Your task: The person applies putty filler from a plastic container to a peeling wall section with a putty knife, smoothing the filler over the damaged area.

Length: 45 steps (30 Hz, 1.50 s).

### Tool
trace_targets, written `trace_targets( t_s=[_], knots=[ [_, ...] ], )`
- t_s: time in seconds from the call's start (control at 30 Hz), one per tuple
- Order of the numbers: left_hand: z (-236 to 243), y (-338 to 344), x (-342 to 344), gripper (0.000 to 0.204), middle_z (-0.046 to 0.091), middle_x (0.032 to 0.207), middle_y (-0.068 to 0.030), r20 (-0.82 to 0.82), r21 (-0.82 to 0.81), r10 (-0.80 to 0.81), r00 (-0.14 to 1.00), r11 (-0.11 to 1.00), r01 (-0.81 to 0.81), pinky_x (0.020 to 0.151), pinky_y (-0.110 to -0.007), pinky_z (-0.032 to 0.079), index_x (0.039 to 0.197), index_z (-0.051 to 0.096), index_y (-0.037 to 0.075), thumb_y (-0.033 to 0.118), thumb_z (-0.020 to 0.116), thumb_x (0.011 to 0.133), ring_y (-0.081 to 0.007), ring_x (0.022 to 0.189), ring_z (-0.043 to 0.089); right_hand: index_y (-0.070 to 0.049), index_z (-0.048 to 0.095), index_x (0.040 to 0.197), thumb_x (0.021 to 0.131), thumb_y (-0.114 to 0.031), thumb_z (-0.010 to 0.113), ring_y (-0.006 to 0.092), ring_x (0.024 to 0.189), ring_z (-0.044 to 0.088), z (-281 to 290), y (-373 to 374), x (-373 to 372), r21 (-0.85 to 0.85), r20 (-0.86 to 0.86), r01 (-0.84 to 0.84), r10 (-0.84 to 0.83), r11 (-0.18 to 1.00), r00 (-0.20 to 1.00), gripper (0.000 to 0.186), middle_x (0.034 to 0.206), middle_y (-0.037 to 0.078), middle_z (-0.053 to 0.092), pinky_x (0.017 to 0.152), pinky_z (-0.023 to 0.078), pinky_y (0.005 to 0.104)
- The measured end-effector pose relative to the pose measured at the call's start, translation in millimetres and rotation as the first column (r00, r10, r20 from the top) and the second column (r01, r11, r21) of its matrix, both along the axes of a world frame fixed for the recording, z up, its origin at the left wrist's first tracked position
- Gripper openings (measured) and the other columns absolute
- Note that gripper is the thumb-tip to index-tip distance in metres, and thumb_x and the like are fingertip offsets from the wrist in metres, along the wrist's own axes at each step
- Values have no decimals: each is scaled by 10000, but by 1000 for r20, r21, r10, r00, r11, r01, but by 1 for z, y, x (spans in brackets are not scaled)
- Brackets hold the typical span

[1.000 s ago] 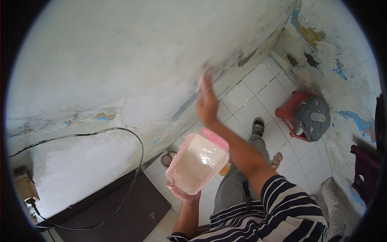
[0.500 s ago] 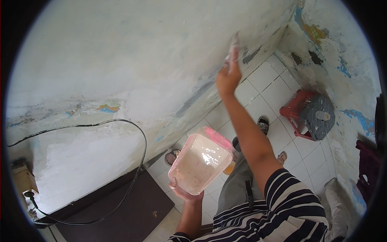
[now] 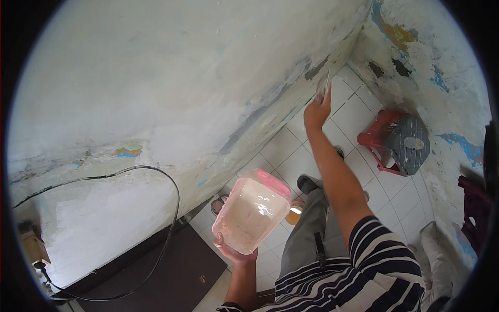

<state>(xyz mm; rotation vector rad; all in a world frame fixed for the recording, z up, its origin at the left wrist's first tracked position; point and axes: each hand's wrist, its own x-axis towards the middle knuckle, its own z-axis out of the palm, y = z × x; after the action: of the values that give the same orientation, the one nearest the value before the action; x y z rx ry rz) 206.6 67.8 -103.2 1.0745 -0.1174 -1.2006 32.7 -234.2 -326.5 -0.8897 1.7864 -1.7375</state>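
My left hand (image 3: 236,248) is closed on a pink plastic tub (image 3: 252,216) that holds a creamy, glossy substance, at the lower middle of the head view. My right arm stretches up to the long wall (image 3: 130,83) near the corner. My right hand (image 3: 318,108) is closed on a thin flat tool (image 3: 326,78), blurred, at the lower part of that wall. Whether its blade touches the wall I cannot tell. The wall is patchy white and grey, with peeled spots of blue and orange paint.
A red and grey stool (image 3: 413,130) stands by the right wall. On the tiles (image 3: 348,125) are my feet, an orange container (image 3: 294,212) and a small round container (image 3: 217,207). A black cord (image 3: 176,197) loops over a dark panel (image 3: 166,265). Maroon cloth (image 3: 470,213) is at the right edge.
My right hand has moved right along the wall, first up toward the corner, then down a little since half a second ago. My left hand still holds the tub in much the same place.
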Motion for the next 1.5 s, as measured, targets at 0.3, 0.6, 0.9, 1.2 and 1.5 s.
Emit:
trace_targets(
  t_s=[0.3, 0.6, 0.9, 1.2, 1.5],
  knots=[
    [-3, 5, -6, 877, 509, 1451, -148, -2, 78, 13, 1000, 997, -13, 1084, -530, 447, 1496, 418, 56, 545, 636, 801, -358, 1328, 508, -58, 274, 1594, 902, 76, 504, 433, 1255, 580, -15, -1, 87, -61, -306, -192, 164, 980, 938, 741, 1451, 292, 513, 973, 517, 427],
    [5, 4, -2, 808, 509, 1452, -127, 36, 48, 8, 999, 999, -10, 1088, -522, 453, 1474, 440, 83, 521, 610, 816, -334, 1338, 505, -22, 393, 1538, 908, 68, 480, 429, 1159, 630, 1, 28, 12, 11, -254, -129, 128, 992, 959, 643, 1373, 284, 582, 947, 513, 427],
    [5, 3, -12, 806, 507, 1453, -127, 51, 26, -4, 999, 1000, 2, 1094, -519, 447, 1473, 440, 73, 514, 612, 821, -330, 1354, 491, -83, 318, 1590, 909, 35, 527, 410, 1299, 553, 9, 49, 88, 87, -115, -404, 412, 911, 904, 722, 1478, 263, 504, 1066, 455, 413],
    [3, -2, -9, 829, 491, 1470, -130, 11, 12, -8, 1000, 1000, 7, 1099, -523, 440, 1488, 417, 71, 511, 622, 815, -332, 1353, 489, 6, 390, 1517, 966, 3, 486, 410, 1348, 514, 12, 3, -5, 75, -81, -62, 68, 995, 994, 559, 1447, 287, 518, 1104, 421, 410],
    [-2, -2, -16, 879, 510, 1461, -151, 61, 57, 45, 997, 997, -48, 1090, -533, 451, 1489, 431, 56, 535, 645, 783, -359, 1335, 510, -47, 407, 1520, 903, 18, 526, 420, 1262, 576, 51, 8, 59, 34, -176, -266, 268, 963, 947, 631, 1400, 262, 570, 1044, 479, 452]
  ],
)
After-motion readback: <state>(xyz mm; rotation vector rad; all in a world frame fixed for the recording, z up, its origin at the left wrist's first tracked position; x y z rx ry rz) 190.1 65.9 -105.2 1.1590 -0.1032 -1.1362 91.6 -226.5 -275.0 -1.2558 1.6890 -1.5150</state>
